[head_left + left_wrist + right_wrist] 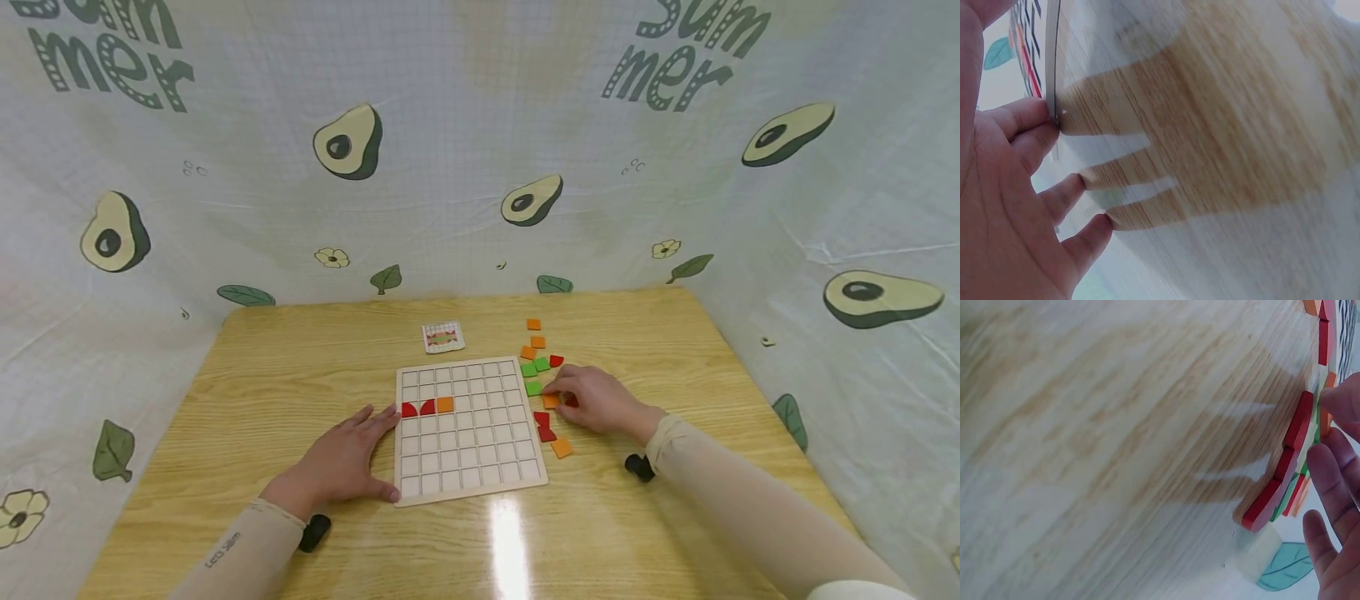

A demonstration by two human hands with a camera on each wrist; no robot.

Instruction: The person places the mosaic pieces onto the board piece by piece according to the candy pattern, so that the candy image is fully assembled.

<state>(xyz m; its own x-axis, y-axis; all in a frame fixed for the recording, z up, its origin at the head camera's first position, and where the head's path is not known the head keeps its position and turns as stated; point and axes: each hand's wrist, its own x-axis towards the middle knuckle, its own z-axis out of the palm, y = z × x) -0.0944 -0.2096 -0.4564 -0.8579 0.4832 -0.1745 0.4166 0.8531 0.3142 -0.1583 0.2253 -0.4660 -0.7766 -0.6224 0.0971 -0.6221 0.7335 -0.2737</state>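
A pale wooden grid board lies on the table. In its third row from the far side, at the left, sit two red quarter-round tiles and an orange square tile. My left hand rests at the board's left edge, fingers spread, thumb by the near corner; the left wrist view shows the fingertips at the rim. Right of the board, my right hand pinches an orange square tile between thumb and forefinger, low among loose tiles. Red pieces lie beside these fingers, partly covered in the head view.
A small pattern card lies beyond the board. Loose green tiles, red tiles and orange tiles run along the board's right side. A printed cloth hangs behind the table.
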